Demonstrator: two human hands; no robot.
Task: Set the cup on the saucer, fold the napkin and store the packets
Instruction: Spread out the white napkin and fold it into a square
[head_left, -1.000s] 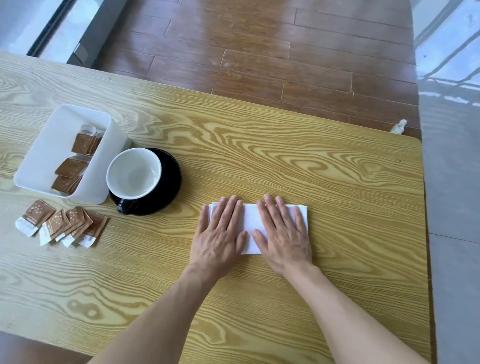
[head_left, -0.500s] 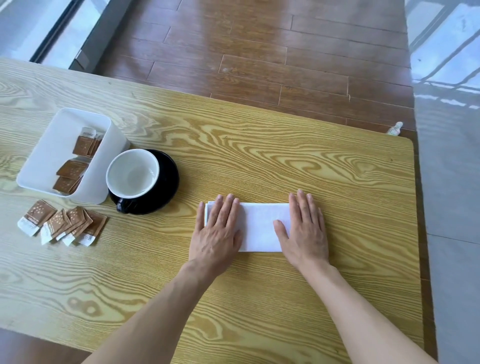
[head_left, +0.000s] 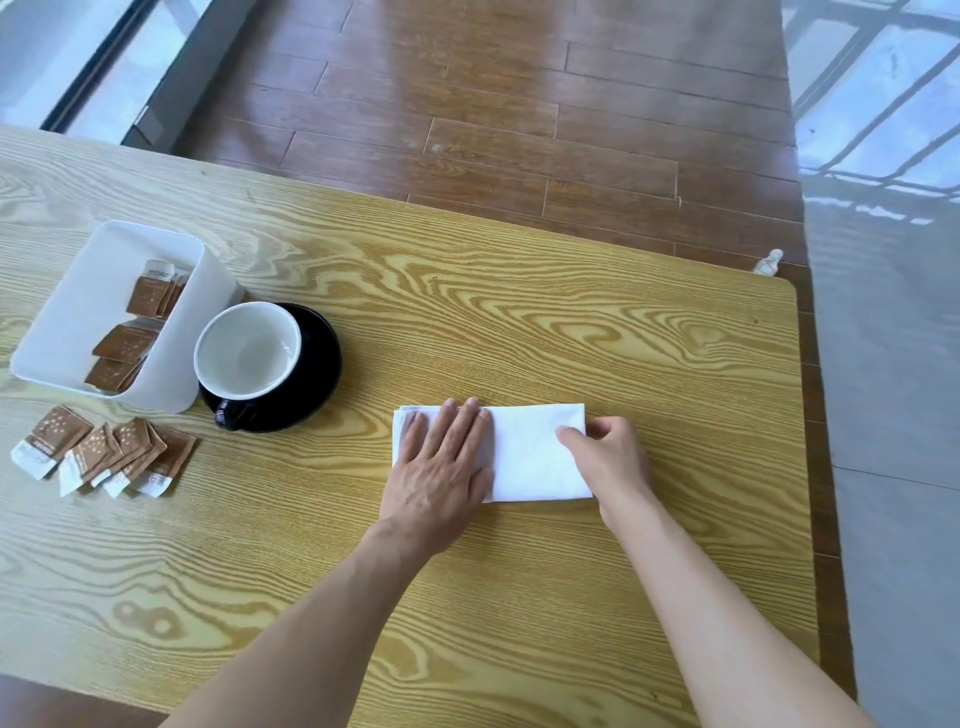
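A white napkin (head_left: 530, 452), folded into a long rectangle, lies on the wooden table (head_left: 519, 322). My left hand (head_left: 441, 467) presses flat on its left end with fingers spread. My right hand (head_left: 610, 457) pinches the napkin's right edge between thumb and fingers. A cup (head_left: 248, 351), white inside and black outside, stands on a black saucer (head_left: 317, 374) at the left. Several brown packets (head_left: 109, 454) lie loose on the table in front of a white bin (head_left: 93, 312), which holds several more packets (head_left: 137, 332).
The table's far edge and rounded right corner (head_left: 779, 286) border a dark wooden floor. A small bottle (head_left: 768, 261) lies on the floor just past that corner. A grey tiled strip runs along the right.
My right hand slid along the napkin from the middle to its right end and went from lying flat to pinching the edge. My left hand stayed pressed on the left end.
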